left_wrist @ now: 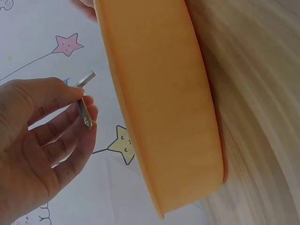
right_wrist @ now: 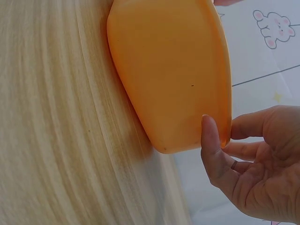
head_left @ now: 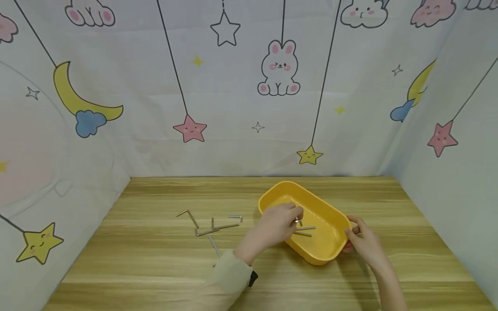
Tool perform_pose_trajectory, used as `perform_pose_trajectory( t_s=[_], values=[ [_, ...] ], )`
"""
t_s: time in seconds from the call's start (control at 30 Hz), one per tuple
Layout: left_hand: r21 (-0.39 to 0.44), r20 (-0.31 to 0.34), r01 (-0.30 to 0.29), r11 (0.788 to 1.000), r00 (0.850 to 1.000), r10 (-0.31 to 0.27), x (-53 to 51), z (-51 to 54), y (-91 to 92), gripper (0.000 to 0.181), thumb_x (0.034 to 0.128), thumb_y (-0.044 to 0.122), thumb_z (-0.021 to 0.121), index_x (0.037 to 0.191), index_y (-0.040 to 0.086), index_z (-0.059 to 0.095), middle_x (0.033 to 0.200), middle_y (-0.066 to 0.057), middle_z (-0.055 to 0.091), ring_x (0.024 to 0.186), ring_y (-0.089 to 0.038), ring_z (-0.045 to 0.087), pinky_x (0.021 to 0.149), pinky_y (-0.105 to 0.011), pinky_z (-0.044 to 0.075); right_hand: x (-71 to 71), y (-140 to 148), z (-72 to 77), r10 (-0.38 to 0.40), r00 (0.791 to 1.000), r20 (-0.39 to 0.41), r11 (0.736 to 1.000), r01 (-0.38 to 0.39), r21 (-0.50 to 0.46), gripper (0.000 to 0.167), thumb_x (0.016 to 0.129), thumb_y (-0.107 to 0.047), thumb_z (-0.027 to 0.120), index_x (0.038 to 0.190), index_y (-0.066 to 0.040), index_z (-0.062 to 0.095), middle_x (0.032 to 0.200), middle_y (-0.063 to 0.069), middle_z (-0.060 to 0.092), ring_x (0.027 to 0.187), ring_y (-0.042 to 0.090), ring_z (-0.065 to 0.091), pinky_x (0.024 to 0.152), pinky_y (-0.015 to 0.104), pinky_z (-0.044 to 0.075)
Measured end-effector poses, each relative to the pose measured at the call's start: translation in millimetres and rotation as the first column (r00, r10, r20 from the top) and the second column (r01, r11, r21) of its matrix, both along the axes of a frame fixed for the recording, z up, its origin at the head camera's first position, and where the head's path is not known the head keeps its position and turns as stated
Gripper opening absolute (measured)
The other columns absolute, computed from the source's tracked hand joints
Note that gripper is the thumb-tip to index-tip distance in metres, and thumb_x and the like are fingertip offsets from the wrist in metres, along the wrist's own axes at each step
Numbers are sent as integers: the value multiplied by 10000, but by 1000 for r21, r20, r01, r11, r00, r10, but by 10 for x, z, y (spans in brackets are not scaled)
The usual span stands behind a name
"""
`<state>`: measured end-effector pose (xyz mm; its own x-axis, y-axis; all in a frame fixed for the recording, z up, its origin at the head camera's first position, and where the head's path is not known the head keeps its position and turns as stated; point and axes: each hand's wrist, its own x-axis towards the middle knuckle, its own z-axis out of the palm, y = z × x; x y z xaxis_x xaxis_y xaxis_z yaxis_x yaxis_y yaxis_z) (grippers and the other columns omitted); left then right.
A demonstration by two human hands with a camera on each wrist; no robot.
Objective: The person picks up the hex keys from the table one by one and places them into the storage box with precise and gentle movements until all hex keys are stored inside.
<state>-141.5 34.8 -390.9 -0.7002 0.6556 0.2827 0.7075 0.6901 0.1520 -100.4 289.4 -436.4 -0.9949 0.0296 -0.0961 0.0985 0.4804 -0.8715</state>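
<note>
Pinching 1 hex key (left_wrist: 84,112) in left hand (head_left: 277,222), over yellow tray (head_left: 324,244) right of centre; gripping tray's end with right hand (head_left: 362,242). Judged partway: counted at least 2 loose keys (head_left: 307,228) inside, at least 5 scattered keys (head_left: 208,232) remaining on wooden table (head_left: 155,270), centre-left.

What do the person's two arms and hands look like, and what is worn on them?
The left arm has a pale, cream-like sleeve, with a small black piece showing beside it; what that piece is, I cannot tell. The left hand and the right hand wear no gloves. The right forearm looks bare in the head view.
</note>
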Motion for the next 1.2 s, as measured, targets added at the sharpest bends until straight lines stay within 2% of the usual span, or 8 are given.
perform_pose_trajectory(
  t_s=[0.1, 0.43, 0.73, 0.8, 1.0, 1.07, 1.2],
  values=[
    [1, 48, 10, 1000, 999, -10, -35, -21, 63, 149, 850, 100, 626, 960, 200, 637, 848, 85, 612, 675, -18, 505, 520, -136, 336, -5, -1, -2, 2, 1000, 0, 1000, -2, 6, 512, 995, -87, 458, 1454, 43, 273, 1006, 215, 519, 712, 119, 647, 671, 296, 593],
    [-29, 126, 51, 998, 991, -47, -83, -102, 309, 128, 873, 122, 641, 969, 205, 631, 885, 102, 627, 683, 2, 500, 542, -122, 359, -12, 3, -21, 3, 1000, -4, 1000, -3, 8, 511, 997, -88, 457, 1456, 39, 270, 995, 201, 506, 710, 121, 641, 666, 288, 591],
    [-127, 96, 91, 988, 992, -79, -86, -213, 481, 139, 849, 128, 646, 949, 223, 634, 854, 98, 614, 653, -21, 483, 517, -151, 334, -5, -1, -1, 4, 1000, -6, 1000, -3, 8, 507, 995, -86, 462, 1451, 40, 279, 972, 178, 505, 703, 111, 634, 667, 292, 592],
    [-150, 106, 95, 984, 991, -80, -79, -229, 515, 130, 854, 138, 641, 946, 229, 631, 854, 99, 613, 668, -31, 496, 543, -171, 352, -7, 0, 3, 1, 1000, -3, 1000, -1, 7, 505, 994, -87, 462, 1450, 38, 282, 970, 176, 505, 703, 109, 632, 668, 292, 592],
    [-192, 124, 97, 976, 989, -74, -57, -305, 584, 125, 849, 140, 642, 914, 245, 623, 828, 111, 590, 673, -28, 488, 732, -306, 491, -9, -5, 4, -4, 1000, 5, 1000, 4, 8, 499, 994, -85, 460, 1449, 31, 290, 978, 195, 513, 704, 121, 634, 666, 290, 591],
    [-190, 134, 103, 976, 988, -78, -61, -327, 590, 122, 842, 138, 651, 905, 238, 620, 810, 112, 574, 664, -25, 478, 701, -267, 481, -5, -9, 7, -6, 1000, 8, 1000, 6, 11, 499, 994, -87, 460, 1449, 29, 291, 980, 197, 510, 705, 124, 635, 671, 294, 592],
    [-180, 165, 115, 977, 983, -86, -83, -349, 594, 116, 831, 149, 677, 900, 222, 620, 786, 113, 542, 657, -27, 474, 572, -179, 373, -9, -17, 18, -10, 1000, 10, 1000, 10, 4, 498, 993, -82, 458, 1449, 28, 292, 974, 190, 507, 704, 121, 636, 678, 302, 593]
  ],
)
